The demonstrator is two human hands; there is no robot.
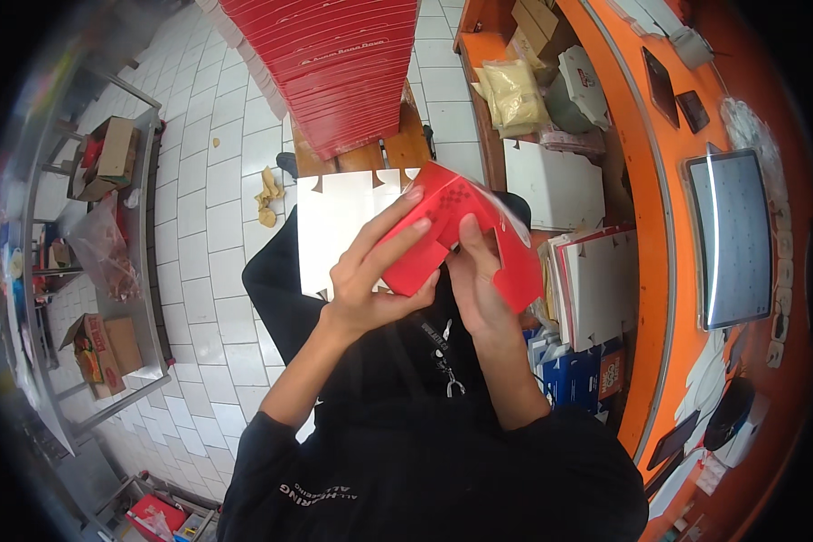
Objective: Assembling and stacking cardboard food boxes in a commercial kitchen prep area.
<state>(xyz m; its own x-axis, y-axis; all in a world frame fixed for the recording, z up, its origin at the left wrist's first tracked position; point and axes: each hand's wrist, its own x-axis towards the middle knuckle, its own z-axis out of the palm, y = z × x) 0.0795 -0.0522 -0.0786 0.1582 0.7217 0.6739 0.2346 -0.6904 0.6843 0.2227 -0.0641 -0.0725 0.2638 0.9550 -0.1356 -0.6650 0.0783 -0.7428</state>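
Note:
A red cardboard box (518, 267), partly folded, is held up in front of me between both hands. My left hand (363, 269) grips its left side, fingers on the upper face and thumb under the near edge. My right hand (481, 282) is closed on a flap at the right, thumb pressed against the inner panel and the other fingers hidden behind. Under the box, flat white cardboard blanks (341, 221) with notched edges lie across my lap.
A tall stack of red cardboard boxes (334, 68) stands on a wooden bench ahead. At right, an orange counter (628, 126) carries a tablet (730, 237); white cardboard (551, 185) and yellow packets (515, 95) sit below. A metal rack (144, 262) with cartons stands left.

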